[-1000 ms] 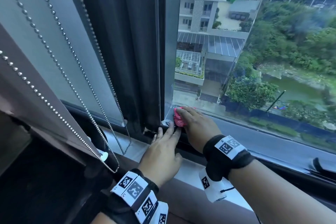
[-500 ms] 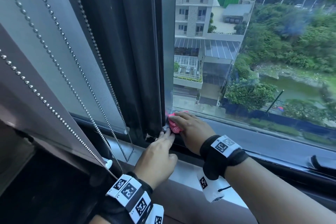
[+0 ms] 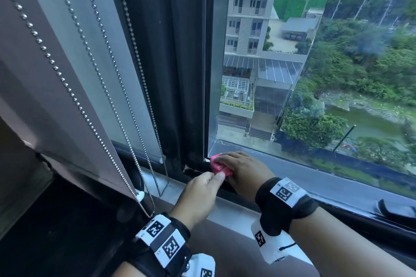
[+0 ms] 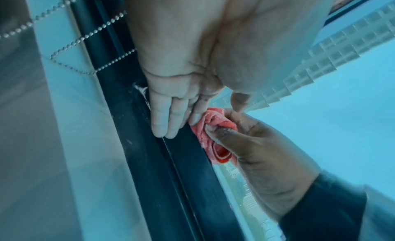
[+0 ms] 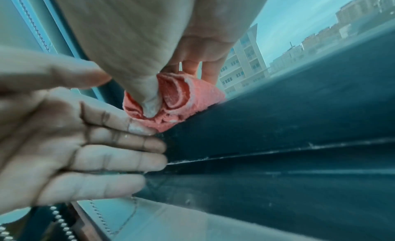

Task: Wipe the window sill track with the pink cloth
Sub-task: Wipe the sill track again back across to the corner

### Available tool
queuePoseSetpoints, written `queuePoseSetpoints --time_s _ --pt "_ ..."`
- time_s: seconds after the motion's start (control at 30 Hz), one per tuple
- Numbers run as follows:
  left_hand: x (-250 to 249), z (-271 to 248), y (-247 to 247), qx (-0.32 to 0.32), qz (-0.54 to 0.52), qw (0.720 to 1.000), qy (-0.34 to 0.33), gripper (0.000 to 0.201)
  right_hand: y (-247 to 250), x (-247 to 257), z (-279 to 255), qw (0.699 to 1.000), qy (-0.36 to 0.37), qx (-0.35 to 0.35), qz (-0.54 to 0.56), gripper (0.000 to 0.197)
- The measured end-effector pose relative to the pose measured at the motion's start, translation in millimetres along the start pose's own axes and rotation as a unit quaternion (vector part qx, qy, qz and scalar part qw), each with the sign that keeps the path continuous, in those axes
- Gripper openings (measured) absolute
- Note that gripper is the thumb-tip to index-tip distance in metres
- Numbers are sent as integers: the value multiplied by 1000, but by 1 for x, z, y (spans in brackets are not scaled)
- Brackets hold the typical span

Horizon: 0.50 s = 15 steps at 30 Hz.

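Note:
The pink cloth [image 3: 218, 167] is bunched at the left end of the black window sill track [image 3: 333, 209], in the corner by the vertical frame. My right hand [image 3: 242, 170] grips it, thumb pressed into the folds, and holds it against the track and the glass. In the right wrist view the cloth [image 5: 179, 101] sits on the track's upper edge [image 5: 278, 140]. My left hand [image 3: 201, 193] lies beside it with straight fingers [image 4: 163, 121] resting on the track [image 4: 181, 177]; one fingertip touches the cloth [image 4: 213, 138].
A black vertical window frame [image 3: 175, 74] stands just left of the cloth. Bead chains [image 3: 126, 119] of a grey roller blind [image 3: 45, 74] hang farther left. The pale sill [image 3: 227, 212] runs below the track. A black latch [image 3: 387, 209] lies on the track at far right.
My right hand has slid the cloth left into the corner by the vertical frame. The left hand has stayed beside it, its fingers now drawn closer under the cloth.

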<state>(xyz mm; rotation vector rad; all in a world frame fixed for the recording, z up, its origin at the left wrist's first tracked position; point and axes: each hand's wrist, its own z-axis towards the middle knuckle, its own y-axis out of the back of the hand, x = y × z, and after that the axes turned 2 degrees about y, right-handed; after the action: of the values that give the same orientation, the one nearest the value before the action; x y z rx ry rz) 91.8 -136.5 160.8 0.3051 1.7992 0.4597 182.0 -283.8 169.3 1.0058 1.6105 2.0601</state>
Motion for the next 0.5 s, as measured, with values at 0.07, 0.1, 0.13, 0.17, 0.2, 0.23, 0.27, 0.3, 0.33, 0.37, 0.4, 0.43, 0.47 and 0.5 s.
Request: queuePoseSetpoints --time_s 0.07,0.1,0.13,0.17,0.2,0.23,0.27,0.3,0.33,0.37,0.4,0.43,0.47,0.5 --pt "6 1 -6 2 -89 996 23 65 4 5 -12 999 -9 -13 49 38" --pt "7 0 -9 -3 -113 993 26 65 6 6 -20 997 -14 -19 77 40" --pt "8 -1 -13 -6 -129 991 28 61 9 10 -29 993 -17 -26 112 43" --pt "6 -3 -16 -13 -144 989 31 54 12 12 -40 986 -30 -24 160 47" --pt "0 -7 -18 -20 -159 987 33 47 16 13 -49 972 -48 -22 229 48" --pt "-3 -9 -21 -24 -163 986 32 39 19 14 -58 946 -76 -20 315 45" --pt "-7 -12 -22 -26 -163 986 29 32 23 14 -65 910 -100 -17 402 41" --pt "-11 -15 -23 -29 -159 987 23 26 26 13 -72 875 -115 -17 469 38" --pt "-14 -16 -25 -32 -150 988 17 22 27 9 -78 861 -120 -24 493 40" --pt "-16 -18 -28 -32 -140 990 9 22 27 5 -83 866 -122 -30 485 46" --pt "-21 -21 -31 -29 -128 991 2 25 28 -1 -89 880 -122 -38 457 49" --pt "-25 -23 -34 -24 -121 992 -6 29 29 -7 -93 894 -130 -45 426 46" --pt "-28 -24 -36 -19 -114 993 -7 33 32 -12 -98 898 -139 -53 415 39" --pt "-32 -27 -38 -16 -112 994 -5 35 34 -20 -102 895 -148 -56 417 34"
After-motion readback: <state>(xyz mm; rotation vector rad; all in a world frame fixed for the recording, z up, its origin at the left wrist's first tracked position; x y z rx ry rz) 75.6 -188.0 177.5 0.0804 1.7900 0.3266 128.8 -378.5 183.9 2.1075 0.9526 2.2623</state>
